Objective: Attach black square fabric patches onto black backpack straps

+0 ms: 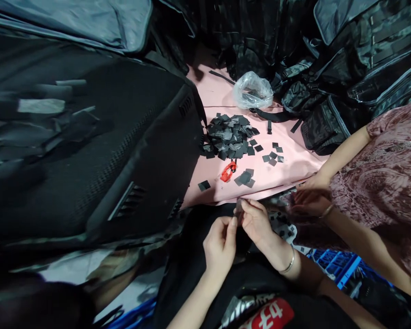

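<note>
My left hand point(220, 244) and my right hand point(256, 222) meet over my lap, fingers pinched together. Between their fingertips is a small thin dark piece point(239, 208); its material I cannot make out. On the pink cloth point(192, 194) just beyond lies a heap of small dark square pieces point(231, 135). Several loose squares point(245, 178) are scattered in front and to the right of it. A red-handled small tool point(228, 172), perhaps thread snips, rests at the heap's near edge.
A large black padded bag panel point(133, 137) fills the left side. Behind the heap sits a clear plastic bag point(253, 90), with dark camouflage backpacks point(329, 123) around it. At right, a co-worker's hands point(311, 201) are close to mine. A blue crate point(342, 267) stands below.
</note>
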Motion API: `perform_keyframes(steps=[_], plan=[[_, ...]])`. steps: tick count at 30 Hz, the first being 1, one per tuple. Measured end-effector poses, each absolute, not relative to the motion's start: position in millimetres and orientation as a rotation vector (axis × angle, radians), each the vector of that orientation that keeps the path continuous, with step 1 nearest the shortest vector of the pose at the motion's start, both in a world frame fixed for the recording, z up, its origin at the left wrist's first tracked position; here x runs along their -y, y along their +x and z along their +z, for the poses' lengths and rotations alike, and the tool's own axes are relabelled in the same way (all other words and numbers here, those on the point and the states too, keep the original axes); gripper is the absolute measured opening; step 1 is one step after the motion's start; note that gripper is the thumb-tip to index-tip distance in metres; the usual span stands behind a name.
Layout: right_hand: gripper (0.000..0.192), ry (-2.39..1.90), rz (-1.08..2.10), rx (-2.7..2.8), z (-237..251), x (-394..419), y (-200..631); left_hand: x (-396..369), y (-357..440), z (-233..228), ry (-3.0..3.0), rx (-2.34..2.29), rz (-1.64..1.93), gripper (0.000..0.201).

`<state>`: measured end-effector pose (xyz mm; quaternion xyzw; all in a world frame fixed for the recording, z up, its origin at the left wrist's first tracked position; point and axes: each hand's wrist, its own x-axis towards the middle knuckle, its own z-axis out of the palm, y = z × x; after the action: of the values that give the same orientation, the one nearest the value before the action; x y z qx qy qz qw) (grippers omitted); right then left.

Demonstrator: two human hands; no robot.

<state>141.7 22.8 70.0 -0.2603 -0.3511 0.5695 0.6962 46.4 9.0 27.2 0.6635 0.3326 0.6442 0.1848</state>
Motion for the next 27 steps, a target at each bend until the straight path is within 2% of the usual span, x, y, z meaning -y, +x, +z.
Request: perform_keyframes(steps=[4,6,9,14,16,22,27], plan=[[0.031,-0.823,0.805,1.037,67,-25,144,-19,36,28,1.721,-1.007,1.642,0.033],[0.029,-0.904,0.749,1.122,64,-22,146,-22,33,30,1.713,-0.992,1.666,0.039],[0.029,-0.941,0.890,1.156,58,-19,150,-24,31,32,1.746,-0.948,1.635,0.035],[0.039,-0.836,1.402,1.141,50,-17,163,-26,27,29,1.802,-0.931,1.636,0.029],[0.037,-0.864,1.389,1.171,49,-17,167,-27,26,25,1.759,-0.984,1.661,0.031],[0.022,-0.985,1.115,1.420,56,-52,178,-35,25,18,1.279,-0.912,1.623,0.043],[0.006,-1.248,0.377,1.533,73,-100,199,-37,10,19,0.920,-0.753,1.709,0.047]])
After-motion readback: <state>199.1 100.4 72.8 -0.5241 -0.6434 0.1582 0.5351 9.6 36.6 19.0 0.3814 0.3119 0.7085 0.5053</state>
